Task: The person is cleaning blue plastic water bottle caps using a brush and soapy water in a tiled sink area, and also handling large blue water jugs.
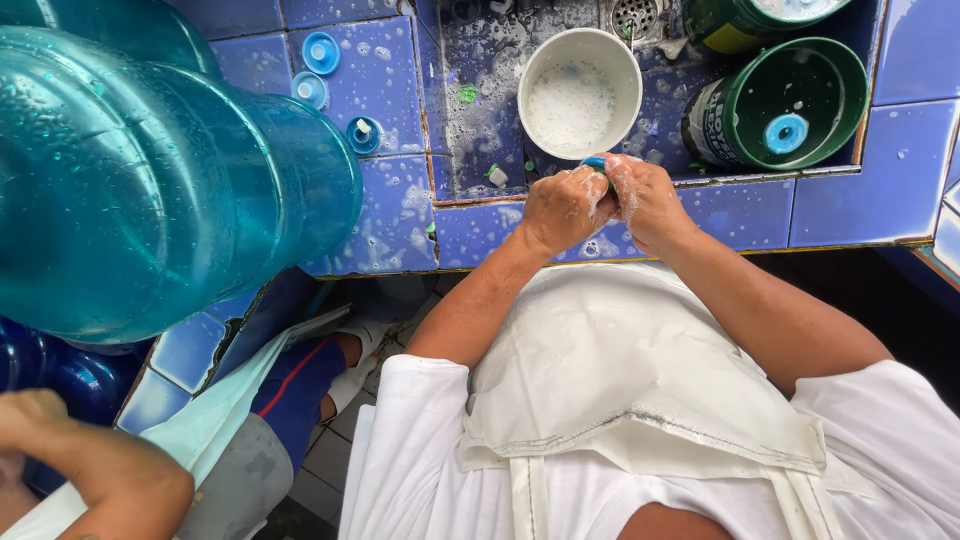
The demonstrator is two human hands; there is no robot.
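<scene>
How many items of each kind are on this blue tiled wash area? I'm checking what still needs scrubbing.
Small blue bottle caps: 5, namely three on the tiles, one inside a green bucket, one between the soapy left hand and right hand
Green buckets: 2
White bowl of suds: 1
Large blue water jug: 1
Total: 9
</scene>
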